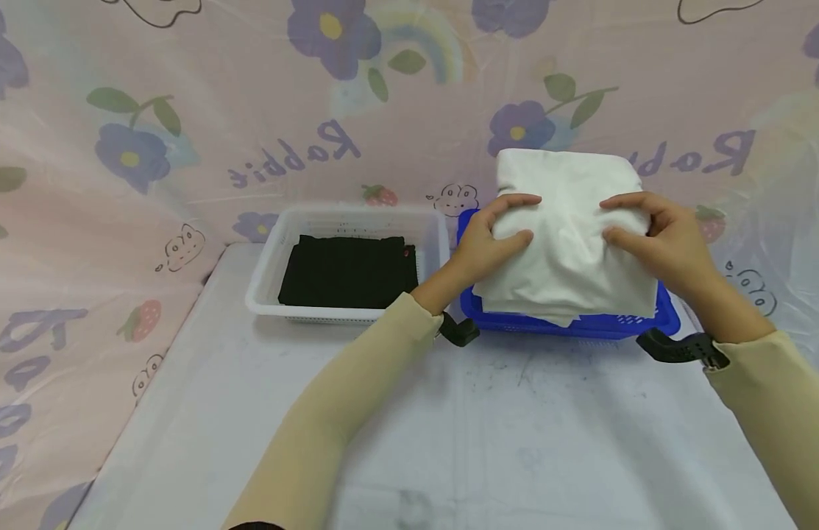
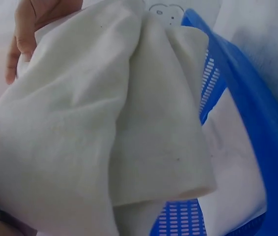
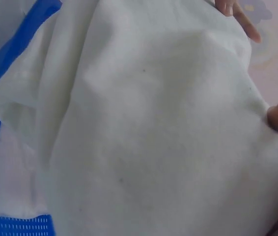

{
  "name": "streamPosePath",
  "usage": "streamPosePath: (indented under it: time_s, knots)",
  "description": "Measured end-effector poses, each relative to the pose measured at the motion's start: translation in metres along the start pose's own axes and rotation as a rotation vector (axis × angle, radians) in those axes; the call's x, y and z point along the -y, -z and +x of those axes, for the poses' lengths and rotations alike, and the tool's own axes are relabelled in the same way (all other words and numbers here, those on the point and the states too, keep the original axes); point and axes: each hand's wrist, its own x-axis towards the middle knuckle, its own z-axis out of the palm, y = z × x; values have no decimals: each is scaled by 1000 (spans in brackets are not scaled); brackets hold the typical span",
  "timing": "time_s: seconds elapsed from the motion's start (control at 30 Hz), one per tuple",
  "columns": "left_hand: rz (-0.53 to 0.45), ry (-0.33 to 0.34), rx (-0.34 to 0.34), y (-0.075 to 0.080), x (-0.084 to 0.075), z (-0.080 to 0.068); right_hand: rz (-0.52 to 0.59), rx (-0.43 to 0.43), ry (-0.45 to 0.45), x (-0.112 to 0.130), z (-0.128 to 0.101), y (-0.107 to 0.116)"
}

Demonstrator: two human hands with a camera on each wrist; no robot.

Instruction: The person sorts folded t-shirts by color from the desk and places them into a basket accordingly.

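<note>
Both our left hand (image 1: 485, 239) and right hand (image 1: 654, 235) pinch the folded white cloth (image 1: 568, 235) — soft, light, floppy — at nine and three o'clock, fingers clamped on its edges over the blue basket (image 1: 664, 318).

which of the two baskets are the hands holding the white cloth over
The blue basket, on the right. Both hands grip the folded white cloth above it; the white basket to its left holds a black cloth.

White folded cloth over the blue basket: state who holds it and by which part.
Both hands hold the folded white cloth: the left hand grips its left side, the right hand its right side, fingers curled over the top.
</note>
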Motion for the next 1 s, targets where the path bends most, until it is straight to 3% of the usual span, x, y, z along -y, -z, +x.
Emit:
streamPosePath:
  time_s: [0.13,0.23,0.33,0.6,0.83,1.0]
  knots:
    - [25,13,-4,2,-13,2,6,-10,33,-2,9,-2]
    - [22,27,-22,0,-10,6,7,-23,51,-6,16,-5]
    - [1,44,-57,-3,4,11,11,-29,76,-15,22,-9]
    - [4,117,-146,-13,67,24,9,-2,69,-36,26,-28]
    - [60,203,-126,-12,88,23,7,31,-5,-56,30,-44]
    - [108,307,-94,-14,94,23,-94,81,-68,-73,32,-47]
